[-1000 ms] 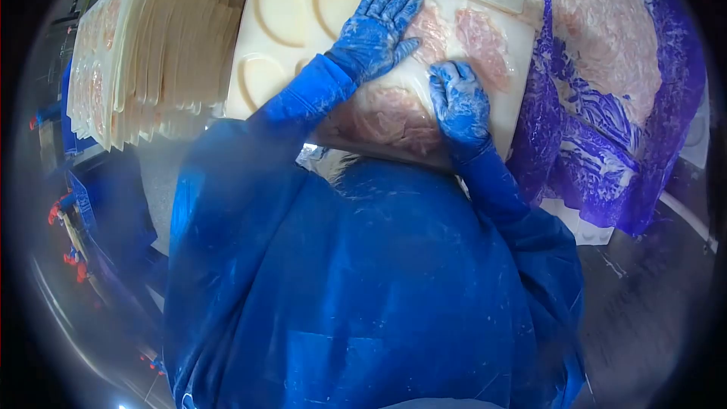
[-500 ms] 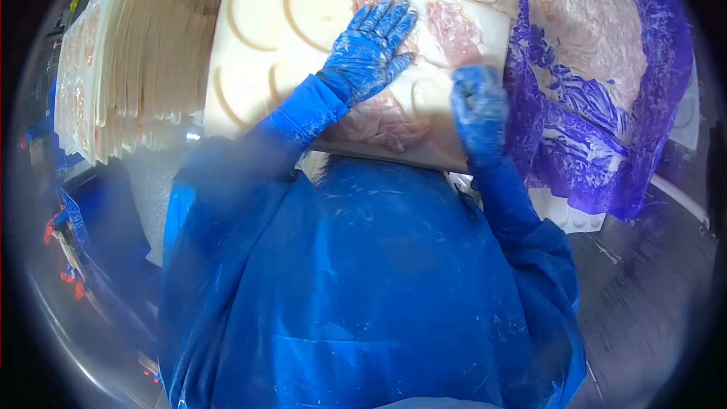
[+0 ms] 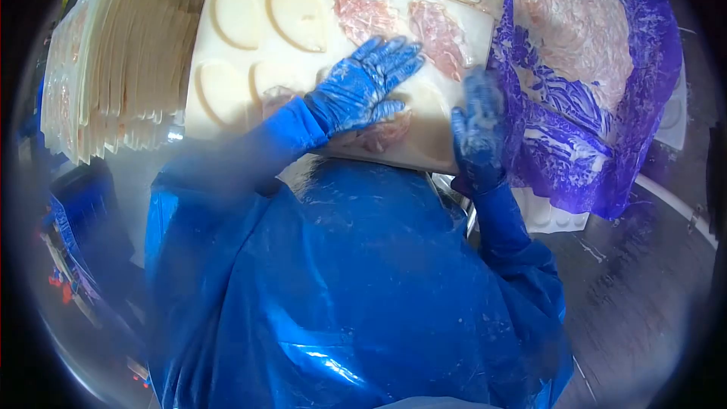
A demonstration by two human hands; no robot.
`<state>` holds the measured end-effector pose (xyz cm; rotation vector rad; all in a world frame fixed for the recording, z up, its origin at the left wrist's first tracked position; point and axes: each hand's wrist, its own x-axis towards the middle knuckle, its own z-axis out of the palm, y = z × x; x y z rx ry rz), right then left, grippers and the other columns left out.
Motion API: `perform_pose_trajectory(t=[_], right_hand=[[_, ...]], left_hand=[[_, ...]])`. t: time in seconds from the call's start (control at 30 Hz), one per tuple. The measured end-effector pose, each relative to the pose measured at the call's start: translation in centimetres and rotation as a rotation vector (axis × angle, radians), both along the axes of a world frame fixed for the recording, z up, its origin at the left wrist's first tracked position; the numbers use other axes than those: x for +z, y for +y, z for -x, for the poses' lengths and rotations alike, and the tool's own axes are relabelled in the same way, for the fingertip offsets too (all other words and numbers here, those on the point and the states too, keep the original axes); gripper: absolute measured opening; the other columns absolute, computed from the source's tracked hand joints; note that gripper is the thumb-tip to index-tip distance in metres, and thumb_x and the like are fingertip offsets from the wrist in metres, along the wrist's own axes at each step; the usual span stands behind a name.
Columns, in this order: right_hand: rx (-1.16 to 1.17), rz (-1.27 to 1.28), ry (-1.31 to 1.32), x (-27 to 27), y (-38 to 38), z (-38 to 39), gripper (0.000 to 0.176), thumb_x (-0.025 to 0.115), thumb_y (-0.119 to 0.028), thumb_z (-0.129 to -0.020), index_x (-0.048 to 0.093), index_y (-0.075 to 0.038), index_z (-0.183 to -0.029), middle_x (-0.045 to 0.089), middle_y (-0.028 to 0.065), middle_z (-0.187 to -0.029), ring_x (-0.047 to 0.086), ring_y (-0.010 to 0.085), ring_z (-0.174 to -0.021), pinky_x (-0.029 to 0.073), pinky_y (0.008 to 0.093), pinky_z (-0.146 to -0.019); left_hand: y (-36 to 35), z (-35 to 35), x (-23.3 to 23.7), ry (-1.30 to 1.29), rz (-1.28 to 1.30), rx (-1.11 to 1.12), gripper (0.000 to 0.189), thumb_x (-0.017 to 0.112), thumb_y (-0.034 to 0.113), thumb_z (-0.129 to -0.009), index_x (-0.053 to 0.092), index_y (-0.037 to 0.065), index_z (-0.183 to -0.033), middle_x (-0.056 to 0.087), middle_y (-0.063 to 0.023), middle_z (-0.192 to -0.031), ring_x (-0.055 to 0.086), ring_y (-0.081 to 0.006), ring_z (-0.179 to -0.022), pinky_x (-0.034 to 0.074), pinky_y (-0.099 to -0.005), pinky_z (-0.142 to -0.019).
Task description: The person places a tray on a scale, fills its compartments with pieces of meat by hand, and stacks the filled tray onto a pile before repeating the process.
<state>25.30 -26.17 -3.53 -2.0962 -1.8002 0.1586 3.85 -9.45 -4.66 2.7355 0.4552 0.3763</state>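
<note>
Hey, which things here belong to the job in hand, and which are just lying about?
Apparently part of the job:
left hand, spread over the moulded tray
right hand, near its right edge
meat pieces on the tray
meat pile on the purple sheet

Probably just lying about:
white moulded piece below the sheet
red items, far left, too blurred to name

Looks like a meat-processing room: white tray (image 3: pixel 256 55) with teardrop hollows (image 3: pixel 237 21) under the left hand's blue-gloved fingers (image 3: pixel 395 67); pale-pink meat heap (image 3: pixel 575 23) on purple plastic sheeting (image 3: pixel 644 106), right of them; stacked cream-coloured trays (image 3: pixel 132 53), left.
</note>
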Motion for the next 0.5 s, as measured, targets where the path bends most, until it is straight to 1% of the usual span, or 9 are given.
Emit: perform_pose_trajectory(t=[0.03,0.1,0.17,0.2,0.3,0.33,0.37,0.43,0.5], right_hand=[[0.088,0.084,-0.058,-0.3,0.5,0.0,0.055,0.056,-0.017,-0.096,0.045,-0.004,-0.148,0.044,0.0186,-0.153,0.037,0.0374,-0.143,0.027,0.0483,-0.12],[0.118,0.109,-0.056,1.0,-0.3,-0.5,0.058,0.058,-0.015,-0.094,0.044,-0.004,-0.149,0.043,0.018,-0.154,0.036,0.0367,-0.144,0.026,0.0466,-0.12],[-0.014,-0.012,0.127,1.3,-0.5,-0.7,0.058,0.057,-0.011,-0.094,0.042,-0.003,-0.15,0.042,0.0174,-0.155,0.035,0.0345,-0.145,0.026,0.0441,-0.12],[-0.005,-0.057,0.091,1.5,-0.1,-0.8,0.059,0.056,-0.009,-0.094,0.041,-0.001,-0.151,0.039,0.0179,-0.156,0.034,0.0347,-0.146,0.025,0.0436,-0.121],[0.078,-0.05,0.171,3.4,4.0,1.7,0.063,0.058,-0.008,-0.092,0.038,-0.001,-0.152,0.035,0.0185,-0.159,0.032,0.0366,-0.146,0.023,0.0458,-0.122],[0.117,0.005,0.382,1.5,4.9,2.4,0.068,0.062,-0.014,-0.091,0.037,-0.002,-0.153,0.032,0.017,-0.161,0.032,0.0388,-0.146,0.022,0.046,-0.122],[0.126,-0.003,0.381,0.5,5.1,2.9,0.068,0.062,-0.014,-0.091,0.037,-0.002,-0.153,0.032,0.017,-0.161,0.032,0.0388,-0.146,0.022,0.046,-0.122],[0.323,0.128,-0.014,0.0,5.9,4.2,0.075,0.067,-0.024,-0.089,0.035,-0.002,-0.154,0.03,0.0169,-0.162,0.033,0.039,-0.145,0.024,0.0458,-0.121],[0.383,0.129,-0.056,-1.9,6.3,5.5,0.077,0.068,-0.028,-0.088,0.035,-0.002,-0.153,0.03,0.0178,-0.161,0.034,0.0395,-0.144,0.025,0.046,-0.12]], left_hand=[[0.1,0.3,0.0,0.049,0.08,-0.099,0.071,0.054,0.044,-0.098,0.032,0.009,-0.156,0.03,-0.0165,-0.162,0.026,-0.0346,-0.15,0.015,-0.0484,-0.124],[0.6,1.3,0.1,0.058,0.047,-0.09,0.072,0.054,0.044,-0.098,0.031,0.008,-0.156,0.031,-0.0157,-0.162,0.025,-0.0347,-0.15,0.014,-0.0484,-0.124],[0.0,2.6,1.1,0.16,-0.008,0.006,0.072,0.055,0.041,-0.097,0.032,0.007,-0.156,0.032,-0.0172,-0.161,0.026,-0.0345,-0.15,0.015,-0.0481,-0.124],[-0.4,2.5,2.0,0.038,0.056,0.044,0.071,0.057,0.038,-0.097,0.032,0.007,-0.156,0.033,-0.0187,-0.159,0.026,-0.0348,-0.15,0.015,-0.0498,-0.124],[-0.7,2.1,0.5,0.044,0.139,0.064,0.071,0.058,0.036,-0.096,0.032,0.007,-0.156,0.033,-0.0195,-0.159,0.026,-0.0359,-0.15,0.015,-0.0525,-0.123],[-0.4,2.3,1.0,0.084,0.095,0.058,0.071,0.058,0.035,-0.096,0.032,0.005,-0.155,0.033,-0.0195,-0.159,0.028,-0.0369,-0.149,0.016,-0.0527,-0.123],[0.1,2.8,1.2,0.083,0.086,0.065,0.071,0.058,0.035,-0.096,0.032,0.005,-0.155,0.033,-0.0195,-0.159,0.028,-0.0369,-0.149,0.016,-0.0527,-0.123],[1.3,3.7,1.4,0.0,-0.032,0.28,0.072,0.058,0.04,-0.095,0.035,0.005,-0.154,0.035,-0.0218,-0.157,0.031,-0.0377,-0.147,0.019,-0.0517,-0.122],[2.2,3.8,0.3,-0.03,-0.037,0.327,0.073,0.058,0.041,-0.095,0.034,0.005,-0.154,0.035,-0.0218,-0.158,0.03,-0.0374,-0.148,0.018,-0.0524,-0.122]])
